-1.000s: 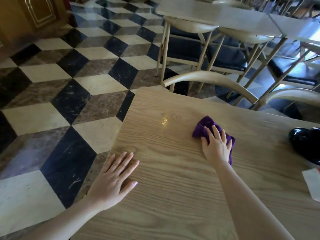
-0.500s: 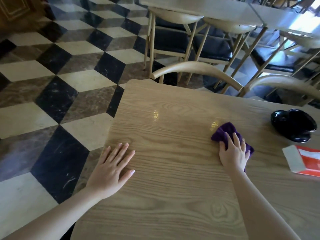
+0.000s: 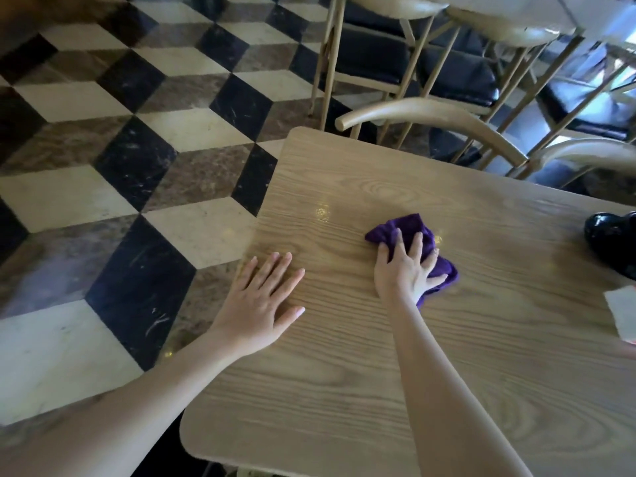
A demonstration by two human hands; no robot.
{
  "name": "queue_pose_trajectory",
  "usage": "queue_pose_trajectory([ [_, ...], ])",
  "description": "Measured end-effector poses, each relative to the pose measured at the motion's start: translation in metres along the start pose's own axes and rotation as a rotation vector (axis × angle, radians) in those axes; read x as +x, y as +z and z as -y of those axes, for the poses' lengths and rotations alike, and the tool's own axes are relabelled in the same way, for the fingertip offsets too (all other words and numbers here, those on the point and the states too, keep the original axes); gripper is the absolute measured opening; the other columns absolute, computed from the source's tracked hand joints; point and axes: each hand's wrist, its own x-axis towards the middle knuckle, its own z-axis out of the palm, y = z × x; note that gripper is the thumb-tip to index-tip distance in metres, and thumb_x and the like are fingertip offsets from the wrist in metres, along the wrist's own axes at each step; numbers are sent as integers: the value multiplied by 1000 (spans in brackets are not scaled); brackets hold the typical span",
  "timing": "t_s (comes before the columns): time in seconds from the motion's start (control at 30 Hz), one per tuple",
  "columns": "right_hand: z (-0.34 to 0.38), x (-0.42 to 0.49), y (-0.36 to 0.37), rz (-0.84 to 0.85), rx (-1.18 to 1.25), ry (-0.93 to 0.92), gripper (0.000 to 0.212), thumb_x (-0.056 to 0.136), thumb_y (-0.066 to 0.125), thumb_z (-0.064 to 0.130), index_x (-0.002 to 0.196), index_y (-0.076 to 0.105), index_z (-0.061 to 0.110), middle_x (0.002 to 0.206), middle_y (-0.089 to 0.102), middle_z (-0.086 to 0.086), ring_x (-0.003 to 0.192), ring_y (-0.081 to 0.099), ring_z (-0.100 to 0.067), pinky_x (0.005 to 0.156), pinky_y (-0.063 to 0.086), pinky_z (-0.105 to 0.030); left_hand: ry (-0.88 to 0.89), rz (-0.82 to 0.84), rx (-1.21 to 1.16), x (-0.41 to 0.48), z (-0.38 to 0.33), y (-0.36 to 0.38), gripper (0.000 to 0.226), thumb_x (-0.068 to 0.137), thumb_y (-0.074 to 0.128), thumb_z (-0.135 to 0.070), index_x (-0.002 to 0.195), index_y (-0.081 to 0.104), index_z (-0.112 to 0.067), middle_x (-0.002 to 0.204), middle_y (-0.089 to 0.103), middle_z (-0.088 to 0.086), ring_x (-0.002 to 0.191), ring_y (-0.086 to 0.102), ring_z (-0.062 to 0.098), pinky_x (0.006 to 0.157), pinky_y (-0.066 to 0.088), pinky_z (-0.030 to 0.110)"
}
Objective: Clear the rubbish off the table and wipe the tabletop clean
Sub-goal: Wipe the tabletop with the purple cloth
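Observation:
A light wooden table (image 3: pixel 344 390) fills the lower right of the head view. My right hand (image 3: pixel 406 270) presses down on a crumpled purple cloth (image 3: pixel 409 228) near the table's middle, fingers spread over it. My left hand (image 3: pixel 261 297) lies flat and open on the tabletop close to the left edge, holding nothing. A white card or packet (image 3: pixel 623 311) lies at the right edge of the view, partly cut off.
A glossy black dish (image 3: pixel 612 235) sits on the table at the far right. Curved wooden chair backs (image 3: pixel 430 115) stand against the table's far side, with more chairs and another table behind. Chequered stone floor (image 3: pixel 120 166) spreads to the left.
My right hand has slid the purple cloth to the left across the tabletop, back toward my left hand. The left hand has stayed flat near the left edge.

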Motion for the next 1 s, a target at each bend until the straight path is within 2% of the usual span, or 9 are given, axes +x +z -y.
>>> queue_pose_trajectory([
  [0.2,85,-47,31,135,-28,-384,53,96,27,50,147,20,39,161,3,6,147,-7,-32,112,-5,-66,-78,-12,-60,-55,-11,0,66,94,14,-59,146,29,-20,155,26,8,144,22,24,115,13,41],
  [0.33,92,-73,36,185,-64,-543,52,96,28,51,147,22,39,161,7,6,147,-5,-32,112,-5,-65,-114,-1,-58,-95,-23,-3,66,94,18,-59,145,32,-20,155,25,8,144,19,22,118,7,36],
  [0.43,76,-88,35,204,-99,-729,51,96,33,50,146,26,39,160,11,7,147,0,-31,112,-2,-64,-141,23,-56,-117,-29,-5,66,94,18,-59,146,30,-19,155,24,8,144,15,20,120,1,33],
  [0.53,47,-89,27,229,-157,-985,50,94,36,50,142,36,37,158,22,6,147,11,-32,113,6,-65,-140,22,-62,-132,-31,-3,65,95,19,-57,147,25,-19,157,21,8,145,17,22,119,8,35],
  [0.63,9,-80,14,220,-193,-1189,51,87,36,52,132,52,35,147,45,4,138,36,-34,107,28,-65,-149,20,-50,-135,-33,-2,65,95,19,-57,146,27,-17,156,21,9,145,19,23,119,10,37],
  [0.7,-20,-70,5,217,-219,-1224,49,86,38,51,129,56,35,142,51,5,134,43,-32,107,32,-62,-148,21,-46,-134,-34,-3,66,95,19,-57,146,29,-16,155,23,9,144,20,24,119,10,37],
  [0.8,-62,-52,-11,188,-247,-1198,49,86,41,50,132,52,37,144,48,8,136,42,-28,109,33,-55,-156,26,-39,-134,-35,-1,67,95,18,-56,147,28,-15,156,23,10,145,21,26,119,11,38],
  [1.0,-137,-18,-41,154,-241,-917,53,84,40,49,135,46,39,148,42,10,140,36,-22,111,32,-51,-172,32,-32,-133,-39,-2,68,96,15,-54,145,29,-10,155,24,14,144,20,27,120,7,36],
])
